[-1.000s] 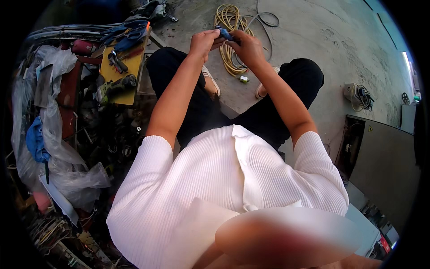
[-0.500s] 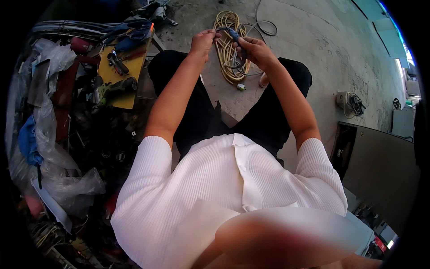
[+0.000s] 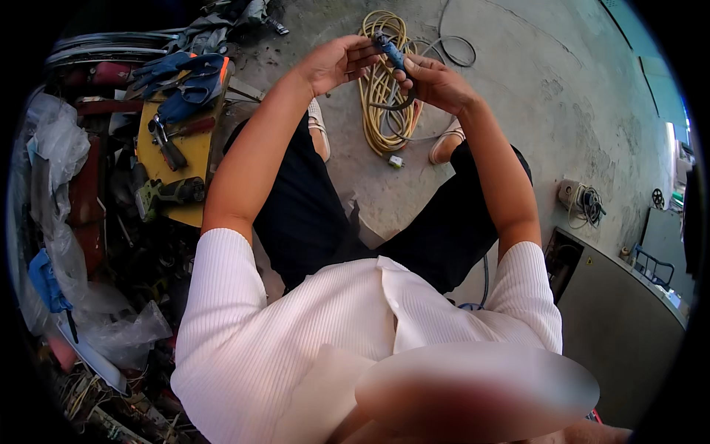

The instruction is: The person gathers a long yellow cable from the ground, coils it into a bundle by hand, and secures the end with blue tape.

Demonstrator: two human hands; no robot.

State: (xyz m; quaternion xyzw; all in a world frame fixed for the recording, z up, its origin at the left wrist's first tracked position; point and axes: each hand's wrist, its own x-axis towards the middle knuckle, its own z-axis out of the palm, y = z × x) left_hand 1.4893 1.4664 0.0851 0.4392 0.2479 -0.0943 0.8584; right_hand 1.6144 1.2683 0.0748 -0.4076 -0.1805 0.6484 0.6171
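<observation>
My right hand point(image 3: 442, 87) is closed around a blue cylindrical cable end point(image 3: 393, 53) with a dark tip; I cannot make out its exact kind. From its lower end a dark cable point(image 3: 392, 107) bends away below my fingers. To the left, my left hand point(image 3: 339, 63) has its fingers stretched out beside the dark tip, with nothing gripped in them. Whether the fingertips touch the tip, I cannot tell. On the floor beyond lies a coiled yellow hose or cable point(image 3: 373, 126).
At left, a yellow board point(image 3: 159, 174) carries blue gloves point(image 3: 185, 96), a ratchet-like tool point(image 3: 168, 144) and a green power drill point(image 3: 166, 196). Clear plastic sheeting point(image 3: 59, 148) lies over clutter. To the right stand a small machine with wound cord point(image 3: 580, 200) and a grey cabinet point(image 3: 617, 296).
My left hand has let go of the dark tip and opened its fingers. My right hand still holds the blue cable end. The whole view has shifted, and my feet now show more.
</observation>
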